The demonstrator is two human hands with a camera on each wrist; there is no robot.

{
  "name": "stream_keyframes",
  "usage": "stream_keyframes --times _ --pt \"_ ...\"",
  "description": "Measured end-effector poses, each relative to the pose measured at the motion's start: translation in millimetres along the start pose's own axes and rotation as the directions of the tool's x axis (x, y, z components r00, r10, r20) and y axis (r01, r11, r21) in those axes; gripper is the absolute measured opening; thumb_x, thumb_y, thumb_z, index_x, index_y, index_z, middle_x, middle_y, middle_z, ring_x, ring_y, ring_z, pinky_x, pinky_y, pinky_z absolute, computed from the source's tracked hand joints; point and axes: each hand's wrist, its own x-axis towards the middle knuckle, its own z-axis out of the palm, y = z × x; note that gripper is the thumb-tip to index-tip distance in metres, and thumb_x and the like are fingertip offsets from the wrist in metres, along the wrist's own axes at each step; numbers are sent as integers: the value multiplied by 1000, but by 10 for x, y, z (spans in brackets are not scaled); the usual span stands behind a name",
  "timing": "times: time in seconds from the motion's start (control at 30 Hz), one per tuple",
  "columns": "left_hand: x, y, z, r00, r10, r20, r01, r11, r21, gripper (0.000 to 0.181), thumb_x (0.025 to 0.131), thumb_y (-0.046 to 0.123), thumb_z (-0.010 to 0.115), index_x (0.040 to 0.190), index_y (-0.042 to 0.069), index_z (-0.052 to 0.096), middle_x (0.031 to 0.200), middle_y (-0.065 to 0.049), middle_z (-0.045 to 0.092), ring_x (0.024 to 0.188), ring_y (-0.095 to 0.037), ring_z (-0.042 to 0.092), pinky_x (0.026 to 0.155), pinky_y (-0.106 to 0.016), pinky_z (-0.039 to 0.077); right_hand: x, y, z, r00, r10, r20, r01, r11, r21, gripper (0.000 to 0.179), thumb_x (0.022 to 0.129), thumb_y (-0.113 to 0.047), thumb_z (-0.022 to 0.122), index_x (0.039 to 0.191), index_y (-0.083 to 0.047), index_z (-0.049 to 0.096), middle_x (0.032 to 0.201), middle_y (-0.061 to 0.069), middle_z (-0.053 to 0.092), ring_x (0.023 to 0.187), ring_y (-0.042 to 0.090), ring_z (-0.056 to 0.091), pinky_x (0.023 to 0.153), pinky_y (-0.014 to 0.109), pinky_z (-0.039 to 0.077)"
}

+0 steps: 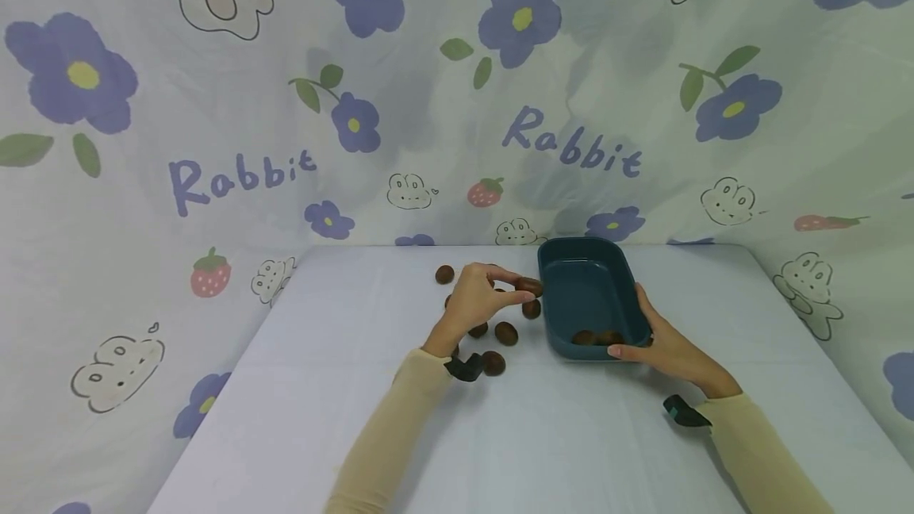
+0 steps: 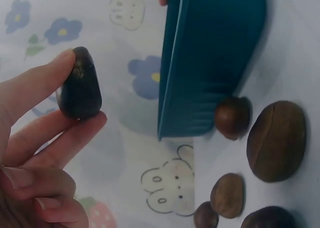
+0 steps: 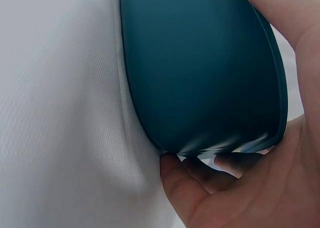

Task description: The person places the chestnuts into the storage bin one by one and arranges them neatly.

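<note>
Between thumb and fingertips my left hand (image 1: 474, 300) pinches a smooth dark brown pebble (image 1: 529, 285), held up beside the left rim of a deep teal tray (image 1: 587, 300). In the left wrist view this pebble (image 2: 81, 86) is seen on its side, with the tray's outer wall (image 2: 215, 63) to its right. My right hand (image 1: 674, 347) grips the tray at its near right corner, thumb over the front rim and fingers along the side. Inside the tray, brown pebbles (image 1: 584, 337) lie against the near end.
Several more brown pebbles (image 1: 506, 333) are scattered on the white-covered table (image 1: 343, 387), left of the tray and under my left hand. One (image 1: 445, 274) lies farthest back. Behind the table hangs a cloth (image 1: 428, 101) printed with flowers and rabbits.
</note>
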Motion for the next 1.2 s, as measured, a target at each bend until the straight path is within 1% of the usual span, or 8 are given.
stream_keyframes --times 0.13,0.23,0.37,0.53,0.67,0.87,1.07,1.2 --pt "24 30 90 1000 6 16 -7 999 50 36 81 43 88 108 20 83 112 2 78 79 -13 62 66 -24 50 3 2 3 1000 -1 -1 1 1000 -3 129 88 -37 80 160 -31 -27 173 18 -17 156 59 1 109 85 16" --pt "37 50 164 1000 4 21 -6 995 100 38 80 44 89 108 21 83 112 3 79 77 -12 60 64 -24 48 3 0 1 1000 -1 0 1 1000 -6 129 88 -37 80 160 -29 -27 173 19 -17 155 59 1 109 85 17" --pt "55 76 260 999 2 44 -9 987 159 40 79 45 89 109 21 83 111 4 80 93 -16 66 71 -23 50 0 -12 -1 1000 1 2 -1 1000 -9 129 88 -38 80 161 -27 -27 173 20 -16 155 60 2 110 85 18" --pt "79 78 365 997 -1 83 -17 977 211 40 80 46 88 108 19 83 113 5 80 94 -19 70 66 -24 50 -1 -20 -2 1000 -4 2 4 1000 -4 129 88 -37 80 161 -27 -27 173 20 -16 155 59 1 110 84 17" --pt "90 76 431 995 -19 95 -4 971 240 39 79 47 88 106 20 83 111 7 79 96 -13 70 70 -22 50 -2 -15 -5 1000 -5 1 5 1000 1 129 89 -37 80 161 -27 -27 173 19 -17 156 59 1 110 84 17" --pt "109 87 497 991 -44 130 10 968 252 41 78 48 89 107 19 83 108 7 79 79 -6 59 64 -20 47 1 8 -9 1000 -6 2 6 1000 3 129 89 -37 80 161 -24 -27 172 19 -18 156 59 -1 110 84 16" --pt "123 120 571 981 -15 192 -61 923 380 40 79 50 87 110 25 82 112 11 79 97 -8 70 72 -21 52 -5 18 -8 1000 -6 8 6 1000 10 128 90 -37 79 160 -29 -28 172 18 -19 155 59 0 109 85 17" --pt "116 151 610 973 5 231 -109 891 441 35 79 50 87 105 28 83 104 14 79 83 -2 63 63 -19 47 0 12 4 1000 -10 7 10 1000 18 127 90 -37 78 159 -32 -29 173 17 -19 156 58 -1 110 85 16"
